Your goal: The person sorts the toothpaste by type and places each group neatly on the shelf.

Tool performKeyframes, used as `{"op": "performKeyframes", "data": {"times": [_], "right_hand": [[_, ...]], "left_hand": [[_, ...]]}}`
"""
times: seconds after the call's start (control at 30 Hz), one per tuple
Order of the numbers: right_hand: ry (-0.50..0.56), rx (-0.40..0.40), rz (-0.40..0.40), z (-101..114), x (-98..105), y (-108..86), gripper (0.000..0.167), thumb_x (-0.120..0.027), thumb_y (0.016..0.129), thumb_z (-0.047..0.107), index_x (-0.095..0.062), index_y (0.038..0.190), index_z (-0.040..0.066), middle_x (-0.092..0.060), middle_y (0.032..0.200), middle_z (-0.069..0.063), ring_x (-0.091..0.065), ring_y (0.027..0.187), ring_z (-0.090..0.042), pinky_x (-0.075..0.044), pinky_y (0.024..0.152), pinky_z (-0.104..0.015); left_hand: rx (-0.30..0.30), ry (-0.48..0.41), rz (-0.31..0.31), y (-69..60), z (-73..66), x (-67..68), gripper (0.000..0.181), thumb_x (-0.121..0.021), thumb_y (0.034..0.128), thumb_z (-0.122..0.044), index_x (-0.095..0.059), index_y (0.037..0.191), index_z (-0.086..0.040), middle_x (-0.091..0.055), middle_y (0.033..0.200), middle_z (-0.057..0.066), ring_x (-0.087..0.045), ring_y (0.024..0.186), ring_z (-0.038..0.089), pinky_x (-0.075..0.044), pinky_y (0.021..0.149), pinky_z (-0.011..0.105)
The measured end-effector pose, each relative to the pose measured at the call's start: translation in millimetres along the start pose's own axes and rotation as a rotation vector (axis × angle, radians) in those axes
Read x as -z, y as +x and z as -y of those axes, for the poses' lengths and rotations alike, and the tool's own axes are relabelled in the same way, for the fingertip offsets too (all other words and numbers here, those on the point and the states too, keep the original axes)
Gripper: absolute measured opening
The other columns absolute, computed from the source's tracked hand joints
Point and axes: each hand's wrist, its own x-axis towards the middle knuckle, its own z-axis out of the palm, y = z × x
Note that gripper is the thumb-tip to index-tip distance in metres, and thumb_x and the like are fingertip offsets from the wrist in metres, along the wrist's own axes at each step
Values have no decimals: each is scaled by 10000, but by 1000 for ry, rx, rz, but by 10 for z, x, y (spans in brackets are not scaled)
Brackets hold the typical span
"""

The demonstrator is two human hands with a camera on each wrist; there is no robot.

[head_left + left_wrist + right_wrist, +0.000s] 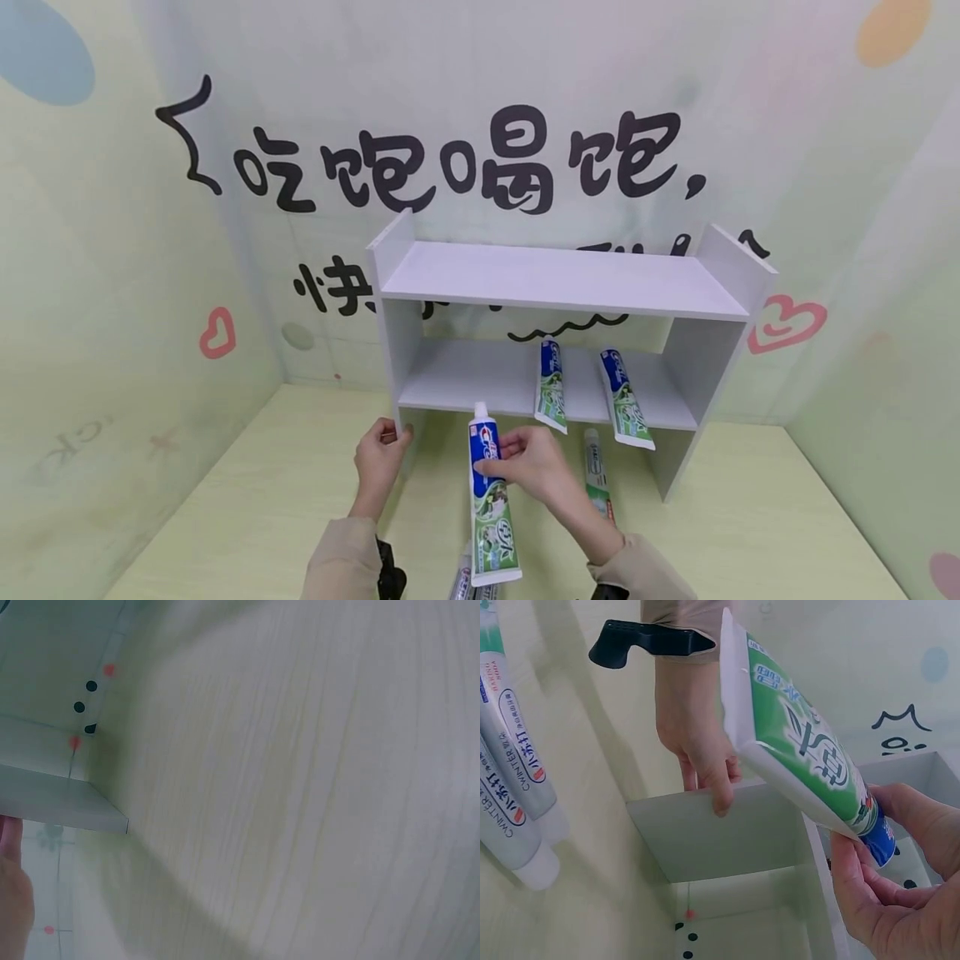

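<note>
My right hand [531,460] pinches a blue and green toothpaste tube [492,521] between thumb and fingers, in front of the white shelf [562,279]. The tube's white cap points up in the head view. With my left hand [379,460] I grip the shelf's left side panel near its lower part; in the right wrist view the thumb of that left hand [699,746] lies over the panel edge. Two similar tubes, one toothpaste tube [551,385] and another toothpaste tube [627,400], lie on the middle board, their bottom ends over its front edge.
Under the middle board a green and grey tube [596,475] lies on the pale wood-grain table [225,517]. Two silvery tubes lie side by side near me, one being the white-capped tube [517,750]. Printed walls [450,67] enclose the back and both sides.
</note>
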Motion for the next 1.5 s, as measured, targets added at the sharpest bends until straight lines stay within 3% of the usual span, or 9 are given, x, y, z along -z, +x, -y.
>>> {"op": "performKeyframes", "data": {"times": [0.4, 0.73, 1.13, 1.5], "right_hand": [[-21, 19, -22, 289, -8, 166, 418, -778, 691, 214, -623, 1001, -19, -636, 841, -92, -587, 675, -134, -521, 615, -264], [-1, -28, -80, 495, 59, 357, 418, -762, 715, 214, -624, 1038, -13, -674, 897, -112, -640, 689, -141, -535, 651, -272], [15, -105, -138, 574, 116, 612, 478, -775, 696, 235, -610, 1068, -16, -683, 935, -132, -653, 717, -174, -537, 688, -295], [-99, -81, -167, 700, 176, 971, 417, -758, 705, 294, -676, 982, -8, -703, 874, -147, -616, 629, -138, -493, 651, -257]], "left_hand": [[1, -5, -6, -4, -3, 7, 156, -645, 784, -186, -606, 823, -39, -693, 863, 146, -636, 755, 138, -465, 619, 212], [-14, 0, -5, -8, -23, 13, 155, -653, 780, -183, -613, 816, -38, -698, 841, 142, -625, 713, 108, -456, 623, 240], [6, -12, 13, -4, -14, 10, 151, -648, 791, -183, -609, 831, -43, -692, 863, 137, -633, 758, 147, -458, 622, 226], [5, -8, 9, 3, -6, 20, 142, -643, 792, -186, -612, 826, -51, -700, 869, 121, -642, 762, 132, -464, 641, 242]]}}
